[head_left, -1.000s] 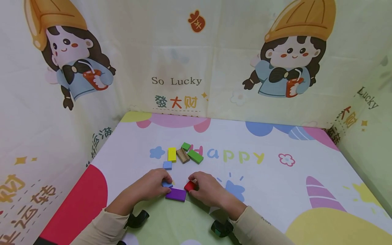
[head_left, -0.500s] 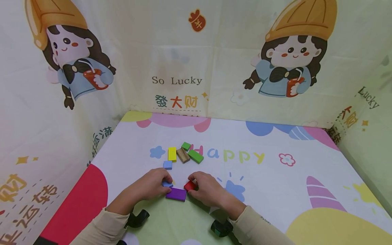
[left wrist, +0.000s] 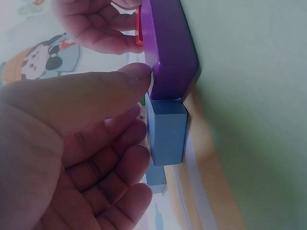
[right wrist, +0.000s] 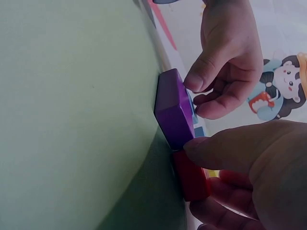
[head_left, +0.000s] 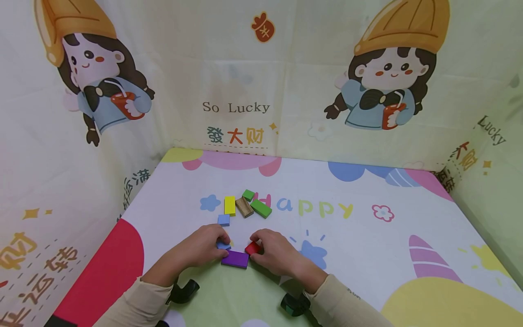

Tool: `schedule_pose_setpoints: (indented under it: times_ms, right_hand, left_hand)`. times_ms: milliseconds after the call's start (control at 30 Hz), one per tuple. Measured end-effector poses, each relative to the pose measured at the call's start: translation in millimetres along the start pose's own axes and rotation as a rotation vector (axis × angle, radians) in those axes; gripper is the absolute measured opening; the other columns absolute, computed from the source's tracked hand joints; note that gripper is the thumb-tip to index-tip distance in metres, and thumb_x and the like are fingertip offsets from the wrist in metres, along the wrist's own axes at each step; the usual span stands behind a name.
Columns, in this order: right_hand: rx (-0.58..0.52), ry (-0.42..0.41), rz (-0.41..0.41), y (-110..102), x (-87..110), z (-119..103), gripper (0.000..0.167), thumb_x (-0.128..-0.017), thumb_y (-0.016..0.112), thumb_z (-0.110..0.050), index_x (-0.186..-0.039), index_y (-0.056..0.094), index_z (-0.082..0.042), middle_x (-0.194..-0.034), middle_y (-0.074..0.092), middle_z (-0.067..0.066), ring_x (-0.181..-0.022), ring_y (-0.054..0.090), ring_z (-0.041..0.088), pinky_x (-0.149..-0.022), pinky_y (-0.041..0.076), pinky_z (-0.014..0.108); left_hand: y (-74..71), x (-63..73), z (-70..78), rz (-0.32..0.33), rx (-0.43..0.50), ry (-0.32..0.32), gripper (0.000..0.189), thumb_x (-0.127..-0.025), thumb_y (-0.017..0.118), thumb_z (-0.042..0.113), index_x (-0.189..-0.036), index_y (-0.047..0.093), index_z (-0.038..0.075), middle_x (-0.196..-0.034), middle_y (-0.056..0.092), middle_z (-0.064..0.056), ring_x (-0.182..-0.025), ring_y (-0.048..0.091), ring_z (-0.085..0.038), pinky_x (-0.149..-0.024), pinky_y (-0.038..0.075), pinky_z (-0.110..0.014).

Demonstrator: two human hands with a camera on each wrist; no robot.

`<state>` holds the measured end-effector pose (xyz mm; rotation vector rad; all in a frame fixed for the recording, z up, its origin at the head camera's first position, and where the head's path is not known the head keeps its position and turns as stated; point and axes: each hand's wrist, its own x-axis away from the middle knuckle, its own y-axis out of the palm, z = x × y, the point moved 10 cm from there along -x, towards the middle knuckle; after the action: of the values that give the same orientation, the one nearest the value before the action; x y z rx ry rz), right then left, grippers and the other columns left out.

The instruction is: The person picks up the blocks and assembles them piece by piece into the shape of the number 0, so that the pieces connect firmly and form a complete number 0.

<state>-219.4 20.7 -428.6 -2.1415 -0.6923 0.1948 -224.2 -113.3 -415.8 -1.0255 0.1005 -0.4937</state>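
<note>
In the head view, my left hand (head_left: pixel 206 245) has its fingers curled at a blue block (head_left: pixel 223 246), partly hidden beneath them. Its thumb touches the left end of a purple block (head_left: pixel 235 259); the left wrist view shows the purple block (left wrist: pixel 172 52) end to end with the blue block (left wrist: pixel 168 132). My right hand (head_left: pixel 278 252) holds a small red block (head_left: pixel 253 248) between thumb and fingers. From the right wrist, that red block (right wrist: pixel 190 176) meets the near end of the purple block (right wrist: pixel 173 110), with the thumb over the joint.
Beyond the hands lie a light blue block (head_left: pixel 223 220), a yellow block (head_left: pixel 229 206), a brown block (head_left: pixel 244 207), a long green block (head_left: pixel 261 209) and a small green block (head_left: pixel 248 195). A printed cloth (head_left: pixel 347 245) covers the table, and printed curtains (head_left: pixel 302 100) stand around it.
Almost nothing moves. The right hand and the red block appear to shift very slightly left, toward the purple block; the left hand stays in place.
</note>
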Motion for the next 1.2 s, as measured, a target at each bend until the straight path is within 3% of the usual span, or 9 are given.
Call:
schedule_pose_setpoints:
  times_ms: [467, 667, 1000, 1200]
  right_hand:
    - [0.016, 0.006, -0.005, 1.7, -1.1, 0.2, 0.036, -0.090, 0.074, -0.020, -0.122, 0.064, -0.007, -0.106, 0.062, 0.000, -0.091, 0.055, 0.014, -0.081, 0.051, 0.029]
    - [0.051, -0.019, 0.003, -2.0, -0.3, -1.4, 0.042, -0.090, 0.075, -0.025, -0.125, 0.063, -0.007, -0.115, 0.063, 0.003, -0.093, 0.057, 0.014, -0.083, 0.051, 0.030]
    - [-0.001, 0.004, 0.039, -21.0, -3.9, 4.7, 0.043, -0.090, 0.073, -0.025, -0.128, 0.062, -0.007, -0.122, 0.062, 0.005, -0.103, 0.061, 0.020, -0.085, 0.053, 0.037]
    - [-0.033, -0.005, 0.108, -35.5, -11.4, 11.0, 0.041, -0.092, 0.072, -0.019, -0.128, 0.061, -0.004, -0.122, 0.062, 0.009, -0.109, 0.061, 0.026, -0.089, 0.052, 0.042]
  left_hand:
    - [-0.7, 0.2, 1.2, 0.000, -0.006, 0.015, 0.019, -0.081, 0.083, 0.012, -0.095, 0.071, 0.005, -0.092, 0.063, 0.002, -0.090, 0.059, -0.017, -0.085, 0.053, -0.040]
    - [-0.8, -0.5, 1.7, -0.006, 0.002, 0.013, 0.020, -0.081, 0.084, 0.013, -0.096, 0.071, 0.006, -0.092, 0.063, 0.002, -0.090, 0.059, -0.018, -0.085, 0.053, -0.040]
    - [0.6, -0.9, -0.8, -0.012, 0.010, -0.012, 0.020, -0.081, 0.084, 0.012, -0.096, 0.071, 0.006, -0.093, 0.063, 0.002, -0.090, 0.059, -0.018, -0.085, 0.053, -0.040]
    - [0.6, -0.8, -0.7, -0.005, 0.005, 0.000, 0.019, -0.082, 0.083, 0.011, -0.096, 0.071, 0.005, -0.093, 0.063, 0.002, -0.090, 0.058, -0.017, -0.084, 0.053, -0.039]
